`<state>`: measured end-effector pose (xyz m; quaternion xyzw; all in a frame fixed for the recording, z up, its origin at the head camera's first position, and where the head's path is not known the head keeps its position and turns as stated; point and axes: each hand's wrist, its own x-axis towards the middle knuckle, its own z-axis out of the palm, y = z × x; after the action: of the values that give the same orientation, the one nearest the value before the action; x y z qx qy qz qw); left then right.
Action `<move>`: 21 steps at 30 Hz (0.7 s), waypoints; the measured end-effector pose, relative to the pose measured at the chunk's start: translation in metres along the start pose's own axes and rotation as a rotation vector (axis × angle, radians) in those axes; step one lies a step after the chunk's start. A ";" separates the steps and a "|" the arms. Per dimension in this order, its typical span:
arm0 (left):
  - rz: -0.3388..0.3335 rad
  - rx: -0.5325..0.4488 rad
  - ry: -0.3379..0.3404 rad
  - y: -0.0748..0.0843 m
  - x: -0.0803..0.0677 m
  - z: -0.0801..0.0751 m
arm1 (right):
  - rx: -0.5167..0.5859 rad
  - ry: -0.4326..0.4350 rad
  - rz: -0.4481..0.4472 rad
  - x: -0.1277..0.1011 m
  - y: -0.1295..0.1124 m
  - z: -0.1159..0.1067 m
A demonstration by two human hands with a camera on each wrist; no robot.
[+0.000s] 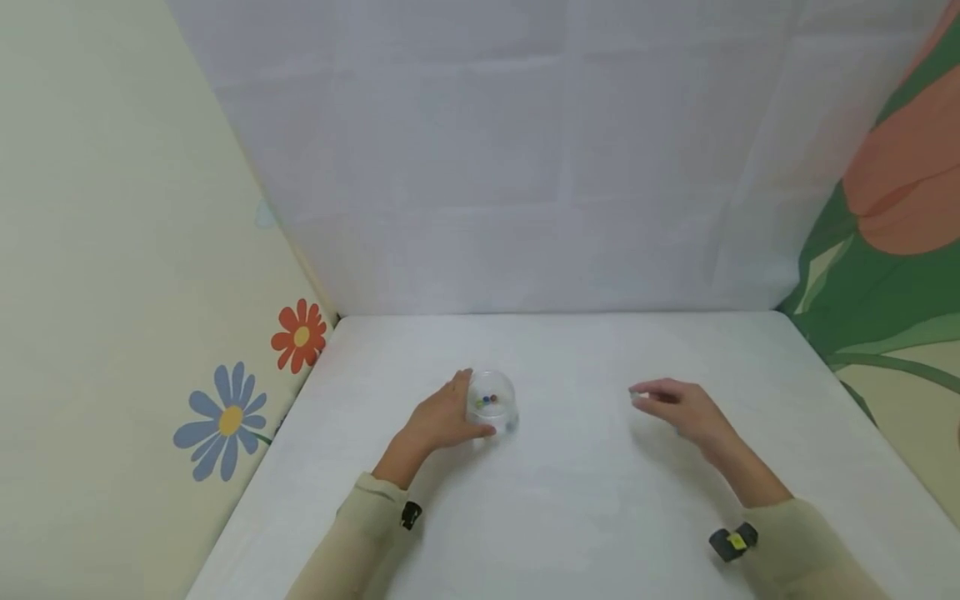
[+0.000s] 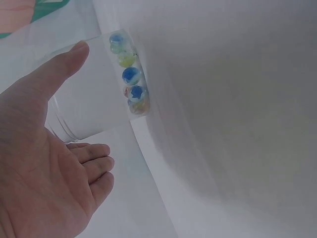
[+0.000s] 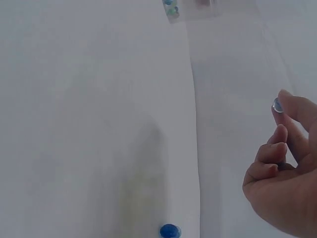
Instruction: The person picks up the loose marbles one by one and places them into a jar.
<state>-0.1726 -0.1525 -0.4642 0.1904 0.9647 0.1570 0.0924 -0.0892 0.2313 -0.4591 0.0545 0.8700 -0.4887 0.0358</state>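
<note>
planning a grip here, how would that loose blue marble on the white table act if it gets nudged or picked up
The loose blue glass marble is round and lies on the flat white table, so a nudge would probably send it rolling. It looks smooth and glossy, so likely slippery; the right hand pinches a similar small marble at the fingertips, which suggests it is light.

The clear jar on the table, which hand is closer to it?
Left. The left hand is wrapped around the jar, touching it. The right hand is off to the jar's right, apart from it, pinching a marble.
</note>
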 end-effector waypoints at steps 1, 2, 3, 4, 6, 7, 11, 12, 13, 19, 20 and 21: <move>-0.002 -0.002 -0.001 0.000 -0.001 0.000 | 0.008 -0.004 -0.007 0.001 -0.002 0.002; -0.002 -0.004 0.000 0.000 -0.001 -0.001 | 0.017 -0.009 -0.016 0.002 -0.003 0.004; -0.003 -0.008 0.001 -0.001 -0.002 -0.001 | 0.027 -0.014 -0.020 0.004 -0.005 0.006; -0.002 -0.012 0.001 -0.001 -0.002 -0.002 | 0.037 -0.019 -0.026 0.005 -0.007 0.008; -0.005 -0.022 -0.001 0.000 -0.003 -0.002 | 0.048 -0.027 -0.036 0.007 -0.010 0.013; -0.005 -0.024 -0.002 0.000 -0.004 -0.002 | 0.048 -0.029 -0.041 0.008 -0.012 0.015; 0.000 -0.028 -0.001 -0.001 -0.004 -0.003 | 0.041 -0.035 -0.060 0.013 -0.018 0.023; 0.002 -0.020 -0.002 -0.001 -0.004 -0.002 | 0.038 -0.037 -0.071 0.014 -0.020 0.024; 0.004 -0.010 -0.002 -0.002 -0.003 -0.002 | 0.033 -0.040 -0.085 0.015 -0.021 0.026; 0.013 0.010 -0.004 -0.004 -0.001 -0.002 | 0.038 -0.055 -0.125 0.021 -0.029 0.035; 0.015 0.006 -0.004 -0.004 -0.001 -0.002 | 0.042 -0.058 -0.122 0.022 -0.030 0.037; 0.015 0.002 -0.006 -0.003 -0.001 -0.002 | 0.046 -0.062 -0.119 0.023 -0.031 0.039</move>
<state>-0.1732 -0.1567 -0.4630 0.1983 0.9631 0.1560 0.0939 -0.1159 0.1836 -0.4557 -0.0115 0.8586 -0.5114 0.0324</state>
